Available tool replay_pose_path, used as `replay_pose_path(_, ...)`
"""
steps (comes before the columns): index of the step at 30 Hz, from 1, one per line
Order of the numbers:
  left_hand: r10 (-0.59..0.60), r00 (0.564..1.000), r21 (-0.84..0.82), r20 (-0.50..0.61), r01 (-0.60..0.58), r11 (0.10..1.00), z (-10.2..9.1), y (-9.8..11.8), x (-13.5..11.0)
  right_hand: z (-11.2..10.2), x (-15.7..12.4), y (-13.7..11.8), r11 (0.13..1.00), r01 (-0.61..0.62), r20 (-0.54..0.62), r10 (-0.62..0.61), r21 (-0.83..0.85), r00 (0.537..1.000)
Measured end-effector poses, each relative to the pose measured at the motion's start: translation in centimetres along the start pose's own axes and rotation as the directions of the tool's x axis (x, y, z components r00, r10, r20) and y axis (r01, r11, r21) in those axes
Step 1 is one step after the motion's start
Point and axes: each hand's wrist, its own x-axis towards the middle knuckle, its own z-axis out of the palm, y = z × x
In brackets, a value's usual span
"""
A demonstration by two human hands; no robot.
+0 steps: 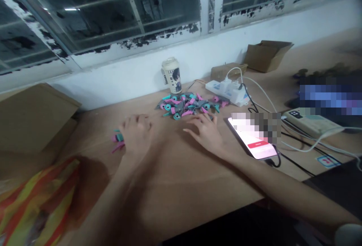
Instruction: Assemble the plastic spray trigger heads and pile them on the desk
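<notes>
A heap of small grey, teal and pink plastic pieces [188, 105], some with round wheel-like parts, lies near the wall. My right hand [207, 131] is at the near edge of this heap, its fingers spread and slightly bent. No piece shows in its grasp. To the left, my left hand [138, 131] hovers over or rests on the table with its fingers curled in, slightly blurred. Next to its outer edge are pink and teal pieces [118, 137], partly hidden by the hand. Whatever the curled fingers hold is out of sight.
A coffee cup [171, 76] stands behind the heap. Right of it are a white power strip [229, 90], cardboard boxes [266, 55], a lit phone [254, 140], cables and a pale device [311, 122]. A carton [34, 117] and a striped bag [42, 204] occupy the left.
</notes>
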Motion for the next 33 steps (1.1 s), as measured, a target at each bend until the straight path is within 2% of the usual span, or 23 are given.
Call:
replay_pose_path(3,0.142,0.989,-0.202,0.044,-0.131,0.971,1.2,3.9,-0.9,0.0,0.8,1.9,0.976,-0.141,-0.050,0.134,-0.168,0.990)
replay_pose_path(6,0.148,0.986,-0.304,0.079,-0.117,0.946,2.2,6.6,-3.0,0.7,1.2,3.4,0.955,-0.190,-0.072,0.178,-0.226,0.981)
replay_pose_path(8,0.169,0.976,-0.370,0.135,-0.109,0.923,2.6,7.4,-4.9,1.3,1.2,4.0,0.953,-0.179,-0.079,0.164,-0.243,0.983)
replay_pose_path(12,0.221,0.949,-0.535,0.224,-0.070,0.842,2.7,6.5,-7.8,1.7,1.1,4.1,0.952,-0.177,-0.062,0.166,-0.251,0.984)
replay_pose_path(15,0.184,0.949,-0.693,0.255,0.047,0.720,2.7,4.7,-8.5,1.3,0.9,2.9,0.982,-0.135,-0.028,0.133,-0.134,0.991)
replay_pose_path(17,0.117,0.948,-0.805,0.297,0.182,0.565,2.9,3.6,-8.4,1.0,0.6,1.6,0.998,-0.062,0.002,0.062,0.008,0.998)
replay_pose_path(20,0.065,0.921,-0.893,0.384,0.353,0.279,3.5,2.7,-8.0,0.8,-0.2,-0.6,0.985,0.040,0.045,-0.048,0.169,0.998)
replay_pose_path(22,0.089,0.905,-0.900,0.416,0.396,0.180,3.8,2.6,-7.8,0.8,-0.7,-1.8,0.974,0.073,0.084,-0.093,0.214,0.992)
replay_pose_path(25,0.162,0.890,-0.898,0.427,0.396,0.189,3.8,2.8,-7.7,0.7,-1.5,-2.7,0.966,0.096,0.125,-0.128,0.240,0.984)
replay_pose_path(30,0.244,0.882,-0.910,0.404,0.359,0.209,3.8,2.6,-7.4,0.8,-2.1,-2.6,0.954,0.111,0.135,-0.153,0.279,0.979)
replay_pose_path(33,0.326,0.838,-0.898,0.439,0.396,0.190,3.9,2.2,-6.9,1.2,-2.3,-2.3,0.950,0.122,0.142,-0.168,0.286,0.976)
